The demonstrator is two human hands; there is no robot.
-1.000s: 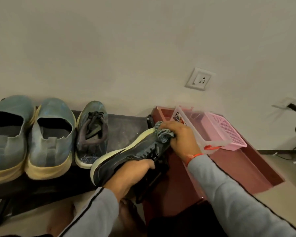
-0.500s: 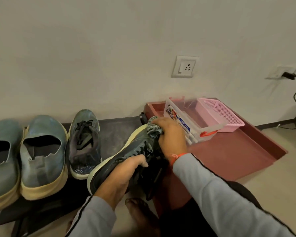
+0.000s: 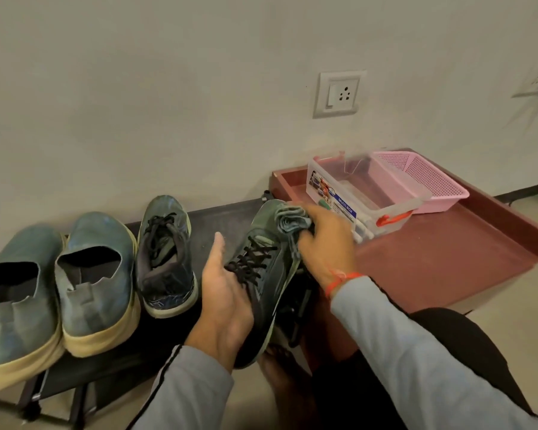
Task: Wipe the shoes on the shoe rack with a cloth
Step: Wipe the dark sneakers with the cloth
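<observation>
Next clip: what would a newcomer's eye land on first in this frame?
Centre frame, the left hand supports a dark laced sneaker by its heel side while the right hand presses a bunched grey cloth to its toe. To the left, three more shoes stand on the black shoe rack; to the right, a clear plastic box sits on a maroon tray.
</observation>
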